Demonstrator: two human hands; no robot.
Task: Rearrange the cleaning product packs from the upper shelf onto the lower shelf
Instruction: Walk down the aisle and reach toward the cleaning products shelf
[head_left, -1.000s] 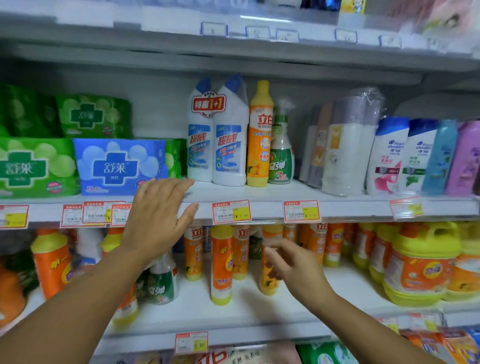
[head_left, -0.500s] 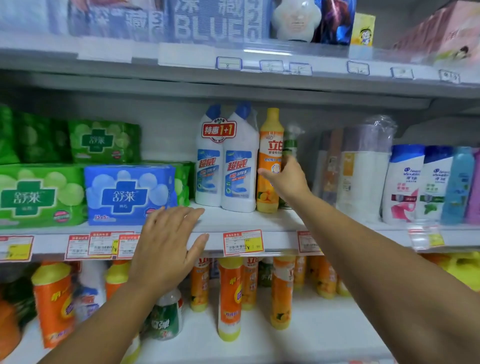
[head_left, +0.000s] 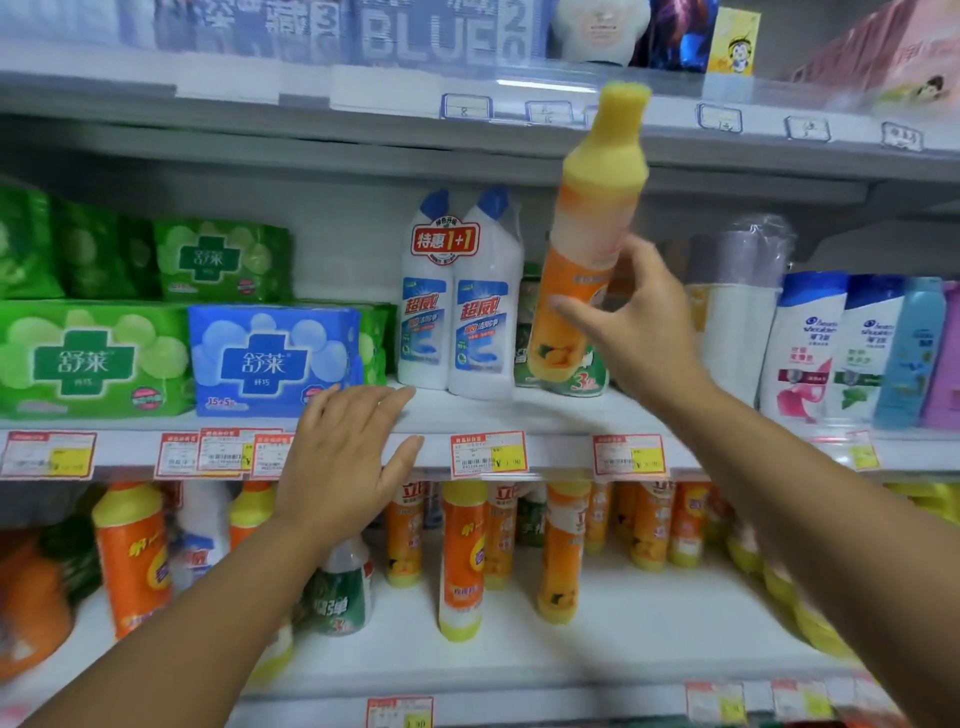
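The right hand (head_left: 639, 312) is gripping one orange dish-soap bottle (head_left: 587, 249) by its middle, thumb and fingers curled round it. The bottle, yellow-capped and motion-blurred, is hanging tilted above the upper shelf (head_left: 561, 415), clear of its surface, near the middle of its length. The left hand (head_left: 348, 457) is lying open with its fingers spread, fingertips resting on that shelf's front edge and holding nothing. Behind the held bottle one green spray bottle (head_left: 582, 371) is standing, and just to its left one twin pack (head_left: 457, 322) is holding two white, blue-capped toilet cleaner bottles. Toward the left end one blue pad pack (head_left: 270, 358) is sitting among several green pad packs (head_left: 93, 358), some stacked. Toward the right end two white shampoo bottles (head_left: 805, 348), one light blue bottle (head_left: 914, 353) and a wrapped bundle of rolls (head_left: 737, 306) are standing. On the lower shelf (head_left: 519, 660) a crowd of matching orange bottles (head_left: 457, 556) is standing, too overlapped to count, with one green-and-white spray bottle (head_left: 343, 597) near the front. Red-and-yellow price tags (head_left: 488, 454) are lining the white shelf edges of this shop aisle.
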